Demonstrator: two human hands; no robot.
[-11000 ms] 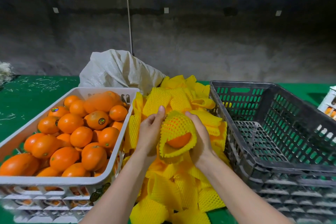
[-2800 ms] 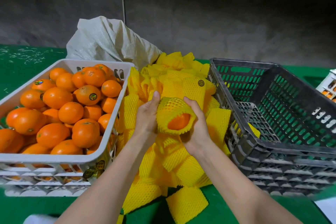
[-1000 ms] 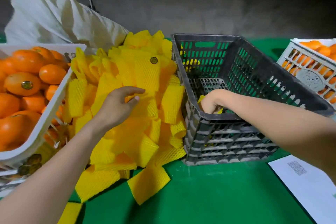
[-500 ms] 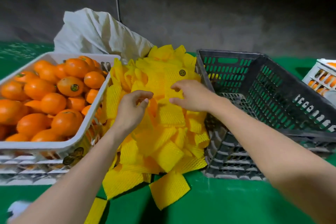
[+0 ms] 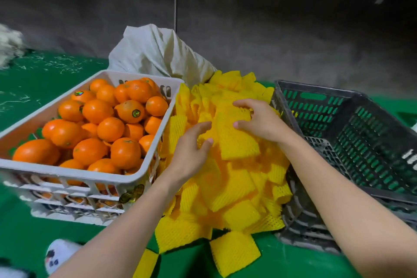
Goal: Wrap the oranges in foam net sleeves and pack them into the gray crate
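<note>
The foam net sleeve (image 5: 234,140) being picked sits on top of the pile of sleeves (image 5: 234,189), in the gap between the two crates. The right hand (image 5: 259,119) has it by the far edge, fingers curled over the top and thumb tucked under. The left hand (image 5: 191,151) is bent in at the near edge, its fingertips and thumb nipping the netting there, as far as I can tell on that same sleeve. Neither hand holds fruit.

The oranges (image 5: 108,128) are heaped in the white crate (image 5: 90,176) just to the left of the pile, all of them bare. The gray crate (image 5: 338,119) stands on the right, touching the pile; its near wall hides the floor on this side, so I can't say what is in it. A white sack (image 5: 158,56) slumps behind, and everything rests on the green table (image 5: 45,79).

To my eye the step is freeing one sleeve and opening it. The nets cling to each other, so I'd lift by one layer only, shake off any neighbour that comes along, then spread the mouth wide with both thumbs before reaching left for an orange, rather than forcing fruit into a half-flattened tube
</note>
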